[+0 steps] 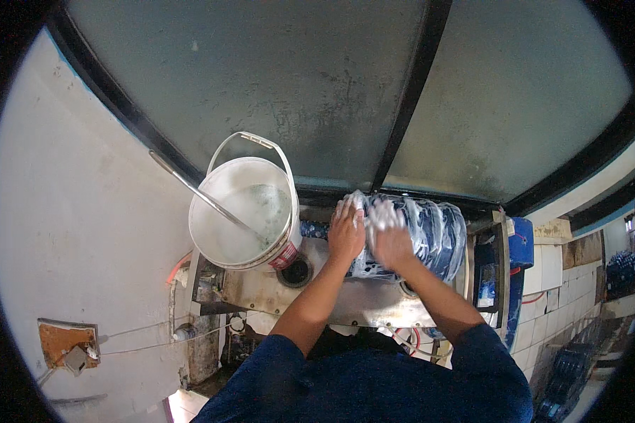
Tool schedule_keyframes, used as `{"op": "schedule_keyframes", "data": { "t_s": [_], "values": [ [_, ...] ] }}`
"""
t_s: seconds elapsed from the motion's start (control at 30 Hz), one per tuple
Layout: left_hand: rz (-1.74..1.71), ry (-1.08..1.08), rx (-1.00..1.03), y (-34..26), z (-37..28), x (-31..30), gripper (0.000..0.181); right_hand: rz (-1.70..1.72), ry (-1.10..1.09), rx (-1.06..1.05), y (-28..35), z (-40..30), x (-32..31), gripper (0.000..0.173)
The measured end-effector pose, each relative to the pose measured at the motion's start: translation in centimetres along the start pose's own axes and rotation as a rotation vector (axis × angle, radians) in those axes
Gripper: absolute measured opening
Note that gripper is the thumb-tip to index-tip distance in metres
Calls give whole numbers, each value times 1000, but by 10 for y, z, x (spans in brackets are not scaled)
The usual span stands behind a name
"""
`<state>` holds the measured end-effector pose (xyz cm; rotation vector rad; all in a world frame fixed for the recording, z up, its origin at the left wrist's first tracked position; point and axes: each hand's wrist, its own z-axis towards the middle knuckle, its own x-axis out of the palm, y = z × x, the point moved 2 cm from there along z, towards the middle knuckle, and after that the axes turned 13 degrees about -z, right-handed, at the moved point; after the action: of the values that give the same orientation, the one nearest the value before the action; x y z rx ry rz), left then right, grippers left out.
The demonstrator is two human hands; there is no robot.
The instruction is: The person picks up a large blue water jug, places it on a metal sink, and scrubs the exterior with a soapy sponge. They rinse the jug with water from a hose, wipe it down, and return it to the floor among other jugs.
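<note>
A large blue plastic water bottle [438, 238], coated in white suds, lies on its side on a metal worktop [370, 304]. My left hand [347, 224] rests on the bottle's left end, with foam over the fingers. Blurred and sudsy, my right hand [390, 232] lies flat on the bottle's ribbed side, just right of the left hand. Neither hand is closed around the bottle. Left of the hands stands a white plastic bucket [205, 240] of foamy liquid, its handle raised. A metal rod [190, 186] leans in the bucket, its lower end hidden in the foam.
Two round holes, one of them a dark-rimmed opening [295, 272], pierce the worktop. Framed frosted panels [275, 90] rise behind it. A blue container [521, 242] is at the right, and more blue bottles [566, 373] are at the lower right. A wall [84, 211] borders the left side.
</note>
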<state>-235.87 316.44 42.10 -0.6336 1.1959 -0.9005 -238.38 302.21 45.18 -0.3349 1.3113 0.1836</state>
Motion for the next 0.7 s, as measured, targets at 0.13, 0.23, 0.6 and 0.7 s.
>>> {"op": "schedule_keyframes", "data": {
  "t_s": [0.13, 0.23, 0.6, 0.7],
  "values": [
    [8, 4, -7, -2, 8, 2, 50, 143, 518, 310, -36, 94, -3, 47],
    [-40, -18, -61, 0, 6, 1, 48, 71, 471, 148, -12, 97, 18, 44],
    [-18, -2, 95, 0, -15, -2, 60, -105, -181, 565, -115, -83, 13, 54],
    [-91, 152, 347, 9, -45, -21, 73, 190, 432, 948, -197, -57, 6, 54]
  ]
}}
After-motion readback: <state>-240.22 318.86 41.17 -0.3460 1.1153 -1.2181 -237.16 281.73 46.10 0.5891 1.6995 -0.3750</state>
